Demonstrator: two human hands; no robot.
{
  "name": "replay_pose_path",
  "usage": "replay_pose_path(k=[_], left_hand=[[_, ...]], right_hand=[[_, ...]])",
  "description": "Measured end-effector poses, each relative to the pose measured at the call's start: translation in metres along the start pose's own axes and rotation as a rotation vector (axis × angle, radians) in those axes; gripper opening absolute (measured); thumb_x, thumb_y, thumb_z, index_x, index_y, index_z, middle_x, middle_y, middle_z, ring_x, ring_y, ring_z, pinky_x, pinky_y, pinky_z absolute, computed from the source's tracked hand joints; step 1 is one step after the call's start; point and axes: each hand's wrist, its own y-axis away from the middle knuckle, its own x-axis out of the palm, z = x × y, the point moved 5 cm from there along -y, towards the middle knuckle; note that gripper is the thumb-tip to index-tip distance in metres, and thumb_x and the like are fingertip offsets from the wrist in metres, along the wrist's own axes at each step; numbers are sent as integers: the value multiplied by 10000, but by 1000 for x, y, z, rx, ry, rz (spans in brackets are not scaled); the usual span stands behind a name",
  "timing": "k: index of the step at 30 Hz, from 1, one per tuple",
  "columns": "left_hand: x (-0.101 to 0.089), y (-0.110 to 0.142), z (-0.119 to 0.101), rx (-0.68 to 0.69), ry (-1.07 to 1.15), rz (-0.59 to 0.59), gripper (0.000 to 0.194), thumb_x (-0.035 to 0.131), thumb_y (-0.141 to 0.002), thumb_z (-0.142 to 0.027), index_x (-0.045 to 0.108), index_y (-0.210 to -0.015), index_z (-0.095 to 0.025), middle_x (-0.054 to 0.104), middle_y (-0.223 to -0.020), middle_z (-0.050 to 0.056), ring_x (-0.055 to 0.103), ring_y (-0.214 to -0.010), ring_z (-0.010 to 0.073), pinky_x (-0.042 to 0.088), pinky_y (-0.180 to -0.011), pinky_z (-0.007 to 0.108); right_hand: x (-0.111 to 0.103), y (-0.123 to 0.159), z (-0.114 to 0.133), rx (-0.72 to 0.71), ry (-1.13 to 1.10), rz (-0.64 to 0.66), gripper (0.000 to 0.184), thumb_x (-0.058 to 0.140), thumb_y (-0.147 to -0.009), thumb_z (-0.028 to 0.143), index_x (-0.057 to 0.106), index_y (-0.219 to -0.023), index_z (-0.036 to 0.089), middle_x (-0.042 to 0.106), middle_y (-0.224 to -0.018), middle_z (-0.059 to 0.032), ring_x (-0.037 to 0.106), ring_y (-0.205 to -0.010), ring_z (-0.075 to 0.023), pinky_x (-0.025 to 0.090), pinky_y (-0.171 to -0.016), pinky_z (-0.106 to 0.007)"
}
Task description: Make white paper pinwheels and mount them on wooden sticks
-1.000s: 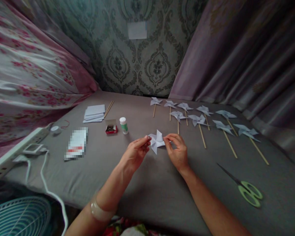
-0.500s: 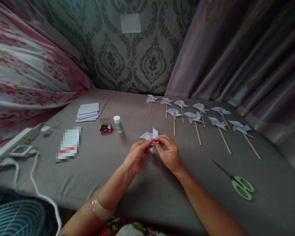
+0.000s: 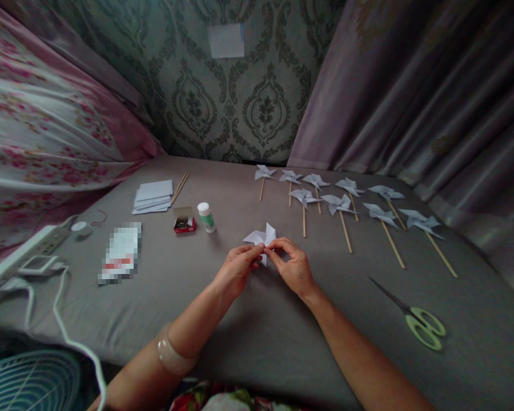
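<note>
My left hand [image 3: 239, 269] and my right hand [image 3: 293, 266] meet over the grey cloth, fingertips pinched together on a white folded paper pinwheel head [image 3: 260, 237]. The paper's points stick up behind my fingers, and its lower half is hidden by them. No stick is on this one. A clear bangle sits on my left wrist.
Several finished paper pinwheels on wooden sticks [image 3: 340, 206] lie at the back right. Green scissors [image 3: 418, 323] lie at the right. A small red box [image 3: 184, 222], a glue bottle [image 3: 206, 217], a stack of white paper [image 3: 153, 196], spare sticks [image 3: 180, 187], a power strip [image 3: 29, 254] and a fan [image 3: 29, 385] are at the left.
My two hands have come closer together on the pinwheel head, which has tipped up behind my fingers. The view has shifted slightly.
</note>
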Motion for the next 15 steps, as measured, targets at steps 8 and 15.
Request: replay_pose_path(k=[8, 15], left_hand=[[-9, -30, -31, 308, -422, -84, 224, 709, -646, -358, 702, -729, -150, 654, -703, 52, 551, -662, 154, 392, -628, 262], [-9, -60, -51, 442, -1073, -150, 191, 679, -686, -239, 705, -864, -176, 703, -912, 115, 606, -880, 257, 418, -805, 344]], right_hand=[[-14, -5, -35, 289, -196, -150, 210, 659, -746, 397, 608, -767, 195, 636, -712, -6, 592, -651, -138, 494, -643, -270], [-22, -7, -63, 381, -233, -274, 276, 711, -664, 423, 599, -742, 184, 646, -672, -11, 607, -618, -140, 515, -608, -279]])
